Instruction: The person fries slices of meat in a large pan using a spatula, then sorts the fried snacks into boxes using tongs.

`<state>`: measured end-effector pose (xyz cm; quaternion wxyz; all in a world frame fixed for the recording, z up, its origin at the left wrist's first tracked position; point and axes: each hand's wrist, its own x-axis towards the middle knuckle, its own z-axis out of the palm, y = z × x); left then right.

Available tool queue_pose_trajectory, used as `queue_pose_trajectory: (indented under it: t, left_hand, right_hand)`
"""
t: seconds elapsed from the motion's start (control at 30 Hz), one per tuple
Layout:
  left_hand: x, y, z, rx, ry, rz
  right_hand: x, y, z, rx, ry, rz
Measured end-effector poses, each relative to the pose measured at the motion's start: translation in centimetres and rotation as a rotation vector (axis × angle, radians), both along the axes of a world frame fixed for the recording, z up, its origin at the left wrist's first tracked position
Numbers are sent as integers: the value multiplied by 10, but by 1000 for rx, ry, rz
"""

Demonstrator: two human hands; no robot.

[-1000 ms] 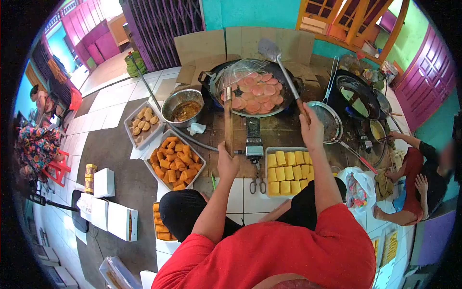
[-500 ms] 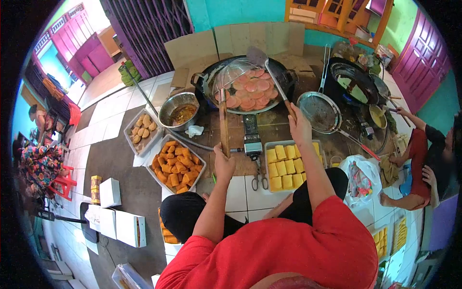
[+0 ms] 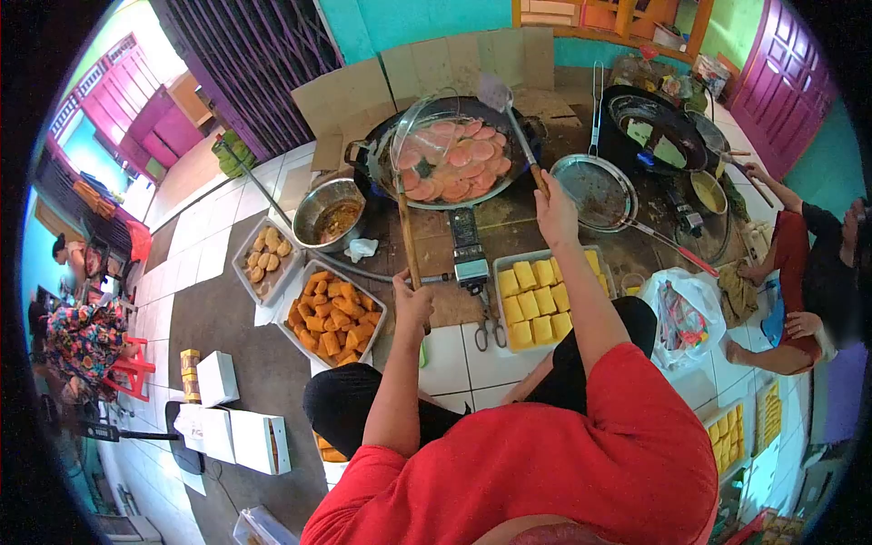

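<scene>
My left hand [image 3: 413,304] is closed around the long wooden handle of a wire skimmer [image 3: 406,213]. The skimmer's round head stands tilted at the left side of a big wok [image 3: 359,156]. Pink, flat round pieces [image 3: 459,163] crowd together in the wok. In my right hand [image 3: 556,209] is the wooden grip of a metal spatula [image 3: 496,93], its broad blade raised over the wok's far rim. Below the wok, a tray of yellow rectangular pieces [image 3: 536,300] lies near my right forearm, and a container of orange-brown fried pieces [image 3: 331,313] lies left of my left hand.
A steel bowl [image 3: 329,213] holds brown liquid. Right of the wok rest a round strainer [image 3: 595,193] and a second dark wok [image 3: 658,132]. Scissors [image 3: 490,334] lie before me. A co-worker [image 3: 799,272] sits at right, one hand on a utensil. White boxes [image 3: 259,442] stand left.
The skimmer head has tilted up and swung to the wok's left side, off the middle of the pink pieces. The spatula blade has risen slightly. The whole view has shifted a little.
</scene>
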<state>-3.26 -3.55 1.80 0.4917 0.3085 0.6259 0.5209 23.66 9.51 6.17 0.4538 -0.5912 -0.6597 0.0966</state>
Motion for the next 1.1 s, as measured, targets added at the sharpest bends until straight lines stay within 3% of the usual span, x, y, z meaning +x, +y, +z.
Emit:
queue_pose_trajectory:
  t: [0.17, 0.27, 0.3, 0.47, 0.57, 0.73, 0.93, 1.1]
  left_hand:
    - [-3, 1, 5, 33, -310, -34]
    - [0, 2, 9, 46, -403, -35]
    - [1, 1, 9, 43, -403, -33]
    - [6, 3, 9, -1, -405, -28]
    - [5, 6, 2, 13, -451, -72]
    - [10, 7, 0, 1, -372, -66]
    - [8, 8, 1, 0, -317, -69]
    - [7, 12, 5, 30, -330, -48]
  right_hand:
    - [-13, -21, 12, 132, 15, 115]
    - [-27, -25, 23, -37, -33, 83]
    - [-31, -25, 26, -94, -45, 74]
    - [-47, -6, 12, 160, -29, 105]
    - [-39, -25, 23, -90, -278, 94]
    - [-28, -5, 23, 16, -415, -37]
    - [-16, -10, 56, 184, -609, 97]
    - [-6, -22, 65, 35, -574, -10]
